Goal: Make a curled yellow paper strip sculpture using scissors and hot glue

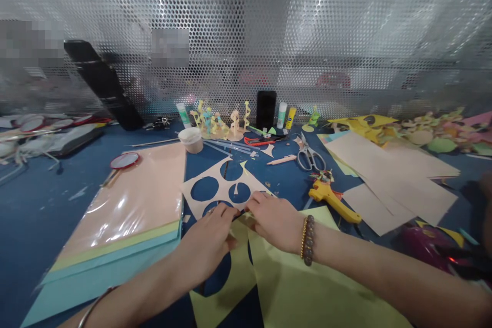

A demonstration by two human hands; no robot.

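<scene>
My left hand (pixel 213 233) and my right hand (pixel 274 219) meet at the middle of the table, their fingers bent together at something small and dark that I cannot make out. Just beyond them lies a pale pink sheet (pixel 224 180) with round holes cut in it. Under and below my hands is a yellow-green sheet (pixel 240 277) with cut-out curves. Another yellow-green sheet (pixel 303 287) extends beneath my right forearm. The fingertips of both hands are partly hidden.
Wrapped coloured paper (pixel 134 200) lies left, a round mirror (pixel 125 160) on it. A paper cup (pixel 191 140), paper figures (pixel 217 123) and a phone (pixel 266 109) stand behind. Scissors (pixel 309 156), a yellow glue gun (pixel 334 200) and pink sheets (pixel 388 179) are right.
</scene>
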